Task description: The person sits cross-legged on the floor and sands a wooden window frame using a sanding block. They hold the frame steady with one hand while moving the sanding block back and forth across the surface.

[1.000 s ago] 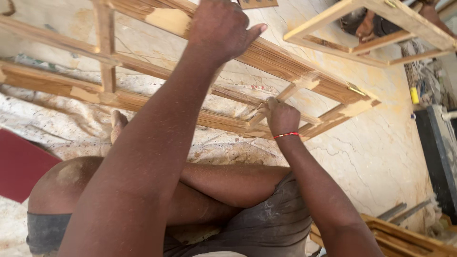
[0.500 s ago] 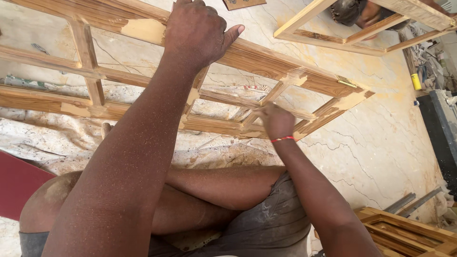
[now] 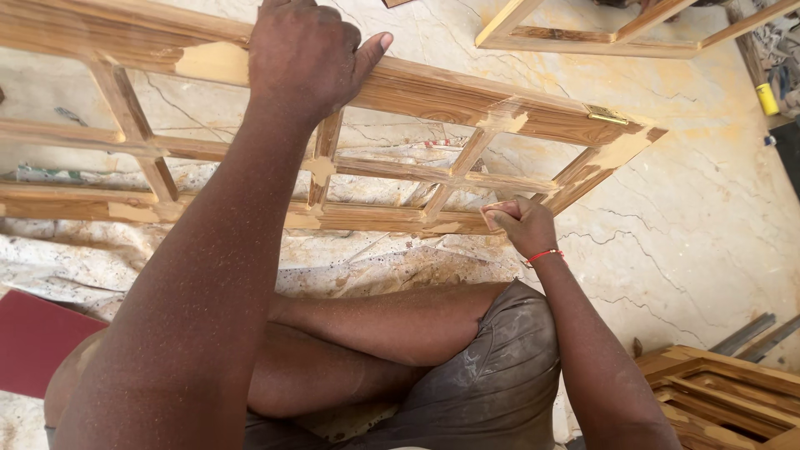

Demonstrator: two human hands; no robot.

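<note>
A wooden window frame with several crossbars stands tilted on a crumpled dusty sheet in front of my crossed legs. My left hand grips the frame's top rail, thumb hooked over the far side. My right hand, with a red thread on its wrist, presses a small folded piece of sandpaper against the frame's lower rail near its right corner. Pale filler patches mark the joints.
A second wooden frame lies on the marble floor at the top right. More frames are stacked at the bottom right beside grey metal bars. A red board lies at the left. A yellow cylinder stands at the right edge.
My right hand has slid right along the lower rail toward the corner. The view has dropped, so the frame and my left hand sit lower and closer in the picture.
</note>
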